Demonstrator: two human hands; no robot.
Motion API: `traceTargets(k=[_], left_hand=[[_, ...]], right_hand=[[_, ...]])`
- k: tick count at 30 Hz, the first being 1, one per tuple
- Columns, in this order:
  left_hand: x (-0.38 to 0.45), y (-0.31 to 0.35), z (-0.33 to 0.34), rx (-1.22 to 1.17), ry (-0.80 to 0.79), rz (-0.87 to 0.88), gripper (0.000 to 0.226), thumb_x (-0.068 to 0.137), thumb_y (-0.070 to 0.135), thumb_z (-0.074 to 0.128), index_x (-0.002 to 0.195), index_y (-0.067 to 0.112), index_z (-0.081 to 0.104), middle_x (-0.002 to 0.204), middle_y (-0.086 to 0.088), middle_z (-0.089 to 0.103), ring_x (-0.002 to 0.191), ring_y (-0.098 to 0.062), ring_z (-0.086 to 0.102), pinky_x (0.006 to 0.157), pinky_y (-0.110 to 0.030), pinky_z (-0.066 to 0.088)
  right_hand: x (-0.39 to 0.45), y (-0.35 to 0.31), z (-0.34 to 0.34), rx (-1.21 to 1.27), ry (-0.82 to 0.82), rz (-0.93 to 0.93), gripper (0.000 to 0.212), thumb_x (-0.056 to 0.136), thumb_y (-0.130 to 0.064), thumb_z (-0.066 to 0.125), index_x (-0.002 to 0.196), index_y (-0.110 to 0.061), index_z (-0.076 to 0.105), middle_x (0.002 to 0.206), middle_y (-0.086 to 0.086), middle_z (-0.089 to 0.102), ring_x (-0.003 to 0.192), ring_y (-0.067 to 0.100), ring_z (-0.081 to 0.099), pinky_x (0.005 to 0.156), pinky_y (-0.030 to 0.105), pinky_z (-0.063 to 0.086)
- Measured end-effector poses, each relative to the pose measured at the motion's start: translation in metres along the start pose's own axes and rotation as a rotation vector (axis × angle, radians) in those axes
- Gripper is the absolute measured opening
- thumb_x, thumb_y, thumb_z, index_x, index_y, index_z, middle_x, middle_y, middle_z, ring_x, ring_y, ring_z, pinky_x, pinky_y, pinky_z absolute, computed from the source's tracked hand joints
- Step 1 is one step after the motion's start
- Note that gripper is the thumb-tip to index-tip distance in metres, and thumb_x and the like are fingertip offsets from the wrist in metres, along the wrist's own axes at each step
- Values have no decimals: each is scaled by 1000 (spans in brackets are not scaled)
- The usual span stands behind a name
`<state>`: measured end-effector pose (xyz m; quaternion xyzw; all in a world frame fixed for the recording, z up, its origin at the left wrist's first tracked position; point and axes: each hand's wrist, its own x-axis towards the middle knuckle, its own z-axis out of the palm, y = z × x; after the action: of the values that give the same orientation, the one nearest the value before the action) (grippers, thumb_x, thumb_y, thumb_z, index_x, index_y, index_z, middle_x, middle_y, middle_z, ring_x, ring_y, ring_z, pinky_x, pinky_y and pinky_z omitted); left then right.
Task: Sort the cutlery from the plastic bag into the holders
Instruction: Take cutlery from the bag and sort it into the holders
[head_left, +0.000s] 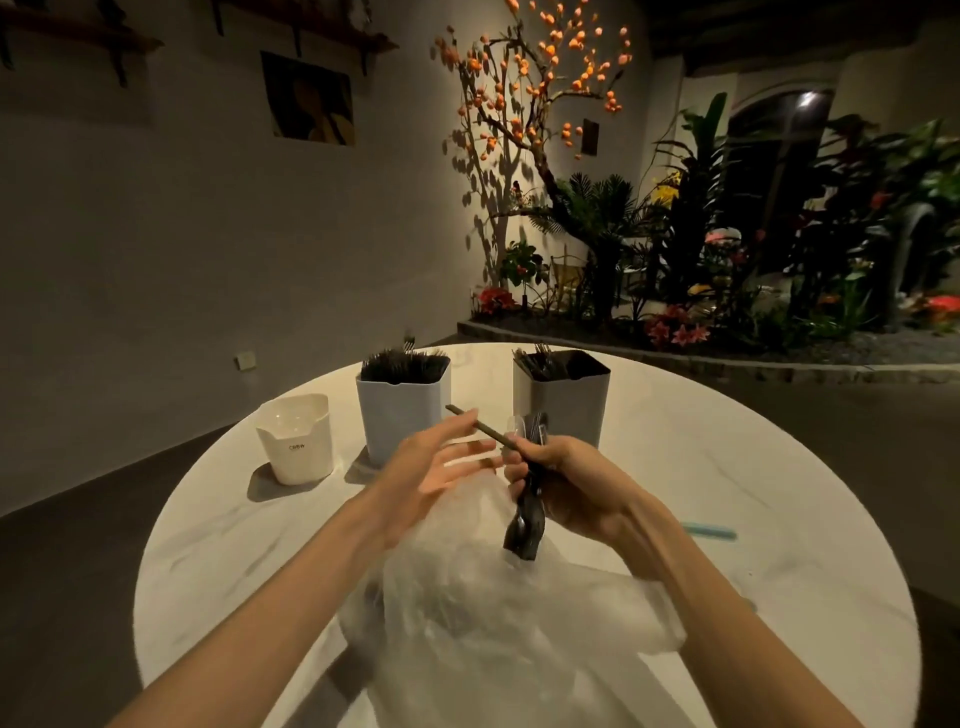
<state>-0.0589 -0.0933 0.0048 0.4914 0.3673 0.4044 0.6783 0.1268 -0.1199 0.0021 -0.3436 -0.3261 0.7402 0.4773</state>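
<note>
Above bag (498, 639), cutlery (524, 519) in right hand (571, 483)

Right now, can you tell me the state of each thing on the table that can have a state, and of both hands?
Clear plastic bag: crumpled, lying on the table.
Short white holder: upright, looks empty.
Tall white holder: upright, full of dark cutlery.
Grey holder: upright, partly filled.
Bundle of black cutlery: gripped above the bag.
Right hand: grips the bundle.
Left hand: open, fingers spread, holds nothing.
</note>
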Motion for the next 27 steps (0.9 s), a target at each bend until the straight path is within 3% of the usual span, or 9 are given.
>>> traceTargets(k=[2,5,8,10,12,16,20,24,27], left_hand=[[9,-11,7,25,-41,-124,58,85,51,71,118,4,68,102,-15,72,89,-25,72,76,-36,62],[30,-37,14,80,-32,-160,46,70,53,83,87,11,76,70,-8,57,66,-17,60,62,-27,55],[51,-67,12,142,1,-165,34,77,45,81,91,15,72,82,-7,63,81,-20,64,73,-26,51],[65,-82,9,122,18,-201,19,85,35,74,92,18,69,85,-2,64,76,-15,62,71,-24,49],[72,-88,7,45,20,-244,21,82,35,77,89,16,72,84,-6,63,77,-14,63,74,-25,46],[80,-89,-1,-49,86,-259,21,99,26,57,94,14,73,94,-15,71,75,-15,68,57,-18,53],[74,-89,-5,-223,121,-249,21,97,22,61,108,6,69,96,-15,75,82,-25,72,71,-36,57],[73,-90,-8,-303,70,-192,27,101,23,56,119,5,63,116,-15,74,100,-31,74,85,-46,57],[73,-90,-8,-297,48,-155,29,102,23,53,121,5,66,107,-14,76,83,-26,77,64,-38,62]], right_hand=[[9,18,-6,-23,-15,25,26,104,-6,44,123,3,59,79,6,53,68,12,51,65,25,45],[22,35,-14,-141,28,-1,25,100,1,37,114,1,58,77,6,57,67,13,52,69,27,43],[33,51,-23,-228,130,-13,34,97,6,33,117,1,60,88,12,65,73,14,62,69,26,52],[40,60,-27,-279,178,-17,34,100,4,35,122,-1,60,96,13,67,79,14,66,68,24,55],[45,65,-28,-303,183,-8,29,102,1,39,121,0,61,97,14,68,79,15,66,73,26,55],[48,63,-37,-139,215,69,17,101,-14,55,108,-2,66,93,14,76,89,22,72,83,34,57],[47,56,-45,-200,151,35,35,97,-16,62,121,9,61,99,17,70,88,24,70,80,34,56],[47,51,-54,-342,142,-31,24,100,-6,57,116,8,68,111,22,70,102,27,72,77,25,59],[46,54,-55,-549,216,-157,23,103,-4,49,113,7,68,108,26,67,90,22,68,80,31,57]])
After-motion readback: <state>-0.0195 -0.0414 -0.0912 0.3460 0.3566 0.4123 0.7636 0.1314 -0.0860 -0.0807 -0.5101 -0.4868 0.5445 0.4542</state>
